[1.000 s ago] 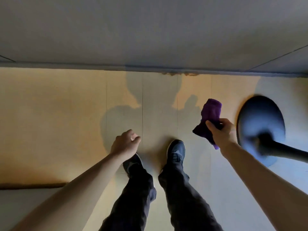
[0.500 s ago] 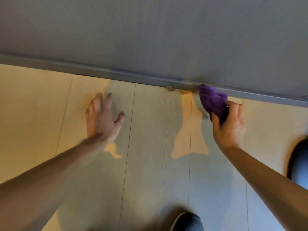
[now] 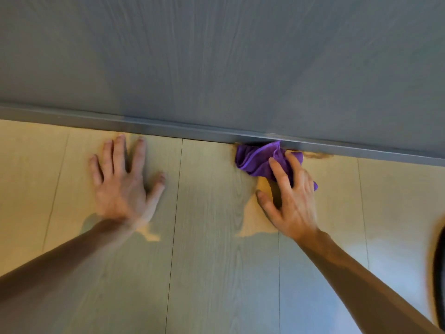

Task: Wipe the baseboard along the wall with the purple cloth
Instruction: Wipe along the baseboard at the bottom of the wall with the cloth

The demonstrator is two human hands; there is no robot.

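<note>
A grey baseboard point(image 3: 168, 127) runs across the view where the grey wood-grain wall meets the pale plank floor. The crumpled purple cloth point(image 3: 255, 159) lies on the floor with its top edge pressed against the baseboard. My right hand point(image 3: 292, 201) rests on the cloth's right side, fingers spread over it and thumb on the floor. A brown stain point(image 3: 315, 155) shows on the floor just right of the cloth, along the baseboard. My left hand point(image 3: 122, 182) lies flat on the floor to the left, fingers spread, its fingertips close to the baseboard.
The grey wall point(image 3: 216, 56) fills the upper half of the view. A dark rounded object point(image 3: 439, 273) is cut off at the right edge. Pale floor planks point(image 3: 212, 237) stretch between and below my arms.
I have gone from standing to low at the wall. My right hand brought the cloth down against the baseboard. My left hand opened and settled flat on the floor.
</note>
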